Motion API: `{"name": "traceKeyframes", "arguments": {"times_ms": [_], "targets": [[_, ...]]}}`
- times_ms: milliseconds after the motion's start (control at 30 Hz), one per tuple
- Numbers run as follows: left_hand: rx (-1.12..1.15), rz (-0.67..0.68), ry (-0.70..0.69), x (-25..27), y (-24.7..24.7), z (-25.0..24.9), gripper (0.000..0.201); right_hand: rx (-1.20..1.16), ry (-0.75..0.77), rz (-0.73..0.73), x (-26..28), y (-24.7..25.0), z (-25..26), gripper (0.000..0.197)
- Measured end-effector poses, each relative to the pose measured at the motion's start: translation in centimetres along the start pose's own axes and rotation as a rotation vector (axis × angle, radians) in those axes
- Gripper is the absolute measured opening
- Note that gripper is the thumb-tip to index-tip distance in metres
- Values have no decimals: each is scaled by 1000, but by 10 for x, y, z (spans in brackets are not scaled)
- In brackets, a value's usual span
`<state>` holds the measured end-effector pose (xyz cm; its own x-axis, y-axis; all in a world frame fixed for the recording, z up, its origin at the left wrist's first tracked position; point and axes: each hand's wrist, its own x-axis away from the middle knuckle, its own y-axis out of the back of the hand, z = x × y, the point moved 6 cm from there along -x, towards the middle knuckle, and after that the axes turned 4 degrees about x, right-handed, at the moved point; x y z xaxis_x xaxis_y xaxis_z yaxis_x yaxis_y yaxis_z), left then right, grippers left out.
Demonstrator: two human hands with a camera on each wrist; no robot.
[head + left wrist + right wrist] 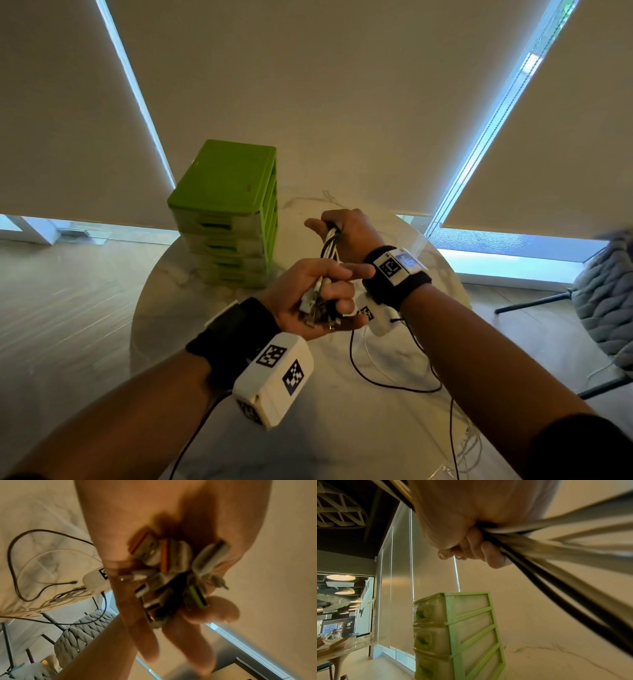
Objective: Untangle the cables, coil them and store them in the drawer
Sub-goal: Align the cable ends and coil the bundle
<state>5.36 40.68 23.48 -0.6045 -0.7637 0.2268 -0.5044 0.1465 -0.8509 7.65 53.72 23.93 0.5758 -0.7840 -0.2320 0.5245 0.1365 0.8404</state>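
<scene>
Above a round marble table (191, 308), both hands hold one bundle of black and white cables (329, 247). My left hand (318, 294) grips the end with the USB plugs (164, 566), its index finger pointing right. My right hand (346, 229) is fisted round the bundle's far end (539, 550), just above and behind the left. A green drawer unit (226, 212) (457, 631) with all drawers closed stands on the table, left of the hands.
A thin black cable (387, 383) and a white one loop on the table under my right forearm, trailing toward the near edge. A grey knitted chair (606, 301) stands at the right. Window blinds hang behind the table.
</scene>
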Motion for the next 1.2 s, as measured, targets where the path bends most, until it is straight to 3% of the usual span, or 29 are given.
{"name": "traceKeyframes", "arguments": {"times_ms": [133, 233, 300, 367, 400, 533, 733, 933, 1033, 1200], "targets": [[19, 25, -56, 6, -1, -4, 23, -17, -95, 19, 2, -9, -11, 47], [84, -28, -176, 9, 2, -21, 40, -76, -219, 171, 8, -22, -33, 6], [91, -123, -242, 10, 9, -34, 52, -101, -289, 198, 15, -23, -35, 21], [91, -185, -301, 10, 19, -44, 60, -83, -294, 199, 25, -23, -29, 14], [86, -204, -321, 11, 25, -48, 62, -79, -286, 204, 31, -25, -25, 20], [54, -228, -319, 14, 46, -53, 63, -86, -269, 228, 52, -38, -20, 37], [60, -353, -409, 17, 74, -79, 60, -115, -354, 348, 89, -61, -29, 38], [-19, -508, -484, 25, 101, -97, 48, 29, -268, 426, 119, -57, -29, 29], [-25, -541, -504, 23, 113, -98, 50, 161, -150, 474, 125, -43, -10, 35], [-191, -553, -329, 17, 110, -89, 53, 458, 186, 476, 120, -10, 33, 39]]}}
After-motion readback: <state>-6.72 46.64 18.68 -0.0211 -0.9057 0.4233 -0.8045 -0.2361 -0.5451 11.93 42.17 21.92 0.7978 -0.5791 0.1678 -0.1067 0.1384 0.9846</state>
